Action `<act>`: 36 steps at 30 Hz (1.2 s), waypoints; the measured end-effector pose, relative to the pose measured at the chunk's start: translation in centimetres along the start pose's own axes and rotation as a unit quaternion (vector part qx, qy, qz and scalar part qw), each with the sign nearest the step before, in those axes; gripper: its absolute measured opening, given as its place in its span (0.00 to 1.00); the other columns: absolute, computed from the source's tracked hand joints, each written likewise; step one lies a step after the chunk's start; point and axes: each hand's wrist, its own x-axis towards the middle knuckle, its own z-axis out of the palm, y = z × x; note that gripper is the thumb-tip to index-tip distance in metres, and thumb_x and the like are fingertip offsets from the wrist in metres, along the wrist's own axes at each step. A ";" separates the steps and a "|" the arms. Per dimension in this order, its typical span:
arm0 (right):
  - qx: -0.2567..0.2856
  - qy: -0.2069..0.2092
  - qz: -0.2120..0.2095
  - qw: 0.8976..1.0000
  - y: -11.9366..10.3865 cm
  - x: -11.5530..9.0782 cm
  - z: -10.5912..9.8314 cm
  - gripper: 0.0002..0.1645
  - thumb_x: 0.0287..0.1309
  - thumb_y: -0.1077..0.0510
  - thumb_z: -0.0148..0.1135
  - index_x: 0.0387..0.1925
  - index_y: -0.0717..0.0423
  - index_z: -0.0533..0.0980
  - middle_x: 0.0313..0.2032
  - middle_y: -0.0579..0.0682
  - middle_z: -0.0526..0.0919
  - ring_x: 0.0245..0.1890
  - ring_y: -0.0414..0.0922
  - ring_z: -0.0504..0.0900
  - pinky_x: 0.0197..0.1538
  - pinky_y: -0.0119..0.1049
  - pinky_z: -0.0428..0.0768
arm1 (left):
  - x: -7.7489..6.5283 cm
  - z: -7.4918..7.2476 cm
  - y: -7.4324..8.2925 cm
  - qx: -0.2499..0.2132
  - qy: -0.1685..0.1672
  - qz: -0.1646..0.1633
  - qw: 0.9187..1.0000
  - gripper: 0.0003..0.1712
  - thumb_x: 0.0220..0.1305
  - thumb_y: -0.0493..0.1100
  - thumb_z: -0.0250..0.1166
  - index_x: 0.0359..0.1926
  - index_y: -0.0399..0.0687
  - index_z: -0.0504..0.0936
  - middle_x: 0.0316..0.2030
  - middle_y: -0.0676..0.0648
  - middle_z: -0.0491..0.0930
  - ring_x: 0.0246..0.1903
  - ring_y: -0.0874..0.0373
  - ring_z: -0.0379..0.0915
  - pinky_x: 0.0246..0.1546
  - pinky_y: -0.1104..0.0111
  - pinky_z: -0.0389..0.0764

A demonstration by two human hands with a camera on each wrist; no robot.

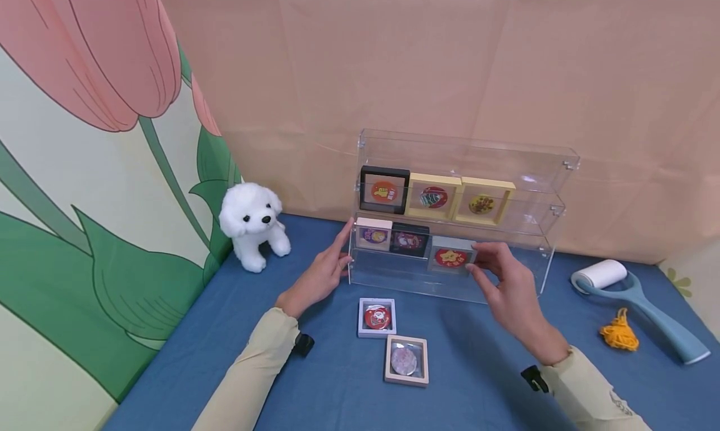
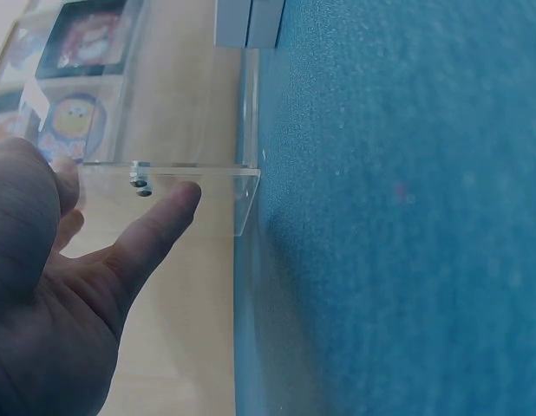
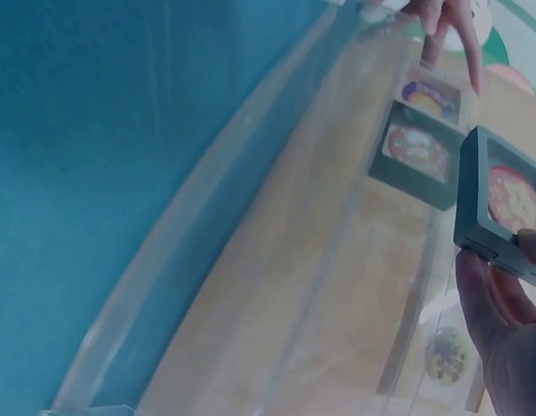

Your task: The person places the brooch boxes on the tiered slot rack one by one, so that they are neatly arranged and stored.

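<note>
My right hand pinches a grey square frame with a red star badge by its right side, at the middle tier of a clear acrylic display stand. In the right wrist view, the grey frame is between thumb and fingers. My left hand has its fingers extended against the stand's left side; in the left wrist view, the hand is beside the clear side panel. Left of the held frame are a black frame and a pale pink frame.
The tier above holds a black frame and two yellow frames. A white frame and a beige frame lie on the blue cloth. A white plush dog sits left; a lint roller and orange yarn lie right.
</note>
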 end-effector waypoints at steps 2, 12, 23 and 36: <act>0.001 0.006 -0.003 1.000 0.1 0.6 -0.1 0.30 0.54 0.75 0.71 0.57 0.63 0.71 0.50 0.59 0.82 0.44 0.53 0.87 0.51 0.16 0.74 | 0.0 0.0 0.0 0.000 0.001 0.000 1.000 0.55 0.77 0.35 0.54 0.76 0.91 0.29 0.79 0.48 0.47 0.61 0.44 0.73 0.50 0.58 0.84; 0.004 0.044 0.001 0.999 0.7 3.3 -0.2 0.28 0.59 0.73 0.68 0.59 0.64 0.70 0.52 0.61 0.81 0.49 0.56 0.85 0.55 0.21 0.75 | 0.0 0.0 0.1 0.001 0.002 0.006 1.000 0.56 0.76 0.32 0.54 0.76 0.90 0.30 0.79 0.48 0.48 0.60 0.45 0.74 0.51 0.58 0.84; -0.007 0.059 0.021 0.998 1.2 4.5 0.9 0.26 0.63 0.72 0.64 0.61 0.64 0.69 0.53 0.62 0.81 0.49 0.59 0.84 0.51 0.56 0.83 | -0.1 -0.1 0.1 0.006 -0.001 0.002 1.000 0.55 0.77 0.34 0.54 0.76 0.90 0.29 0.79 0.48 0.48 0.60 0.45 0.74 0.50 0.59 0.84; -0.027 0.023 0.039 0.999 1.9 5.0 1.3 0.26 0.62 0.71 0.66 0.60 0.61 0.69 0.53 0.62 0.80 0.49 0.58 0.84 0.51 0.55 0.84 | 0.0 -0.1 0.1 0.002 0.000 0.003 1.000 0.55 0.77 0.35 0.55 0.76 0.90 0.29 0.80 0.49 0.46 0.60 0.44 0.75 0.49 0.60 0.85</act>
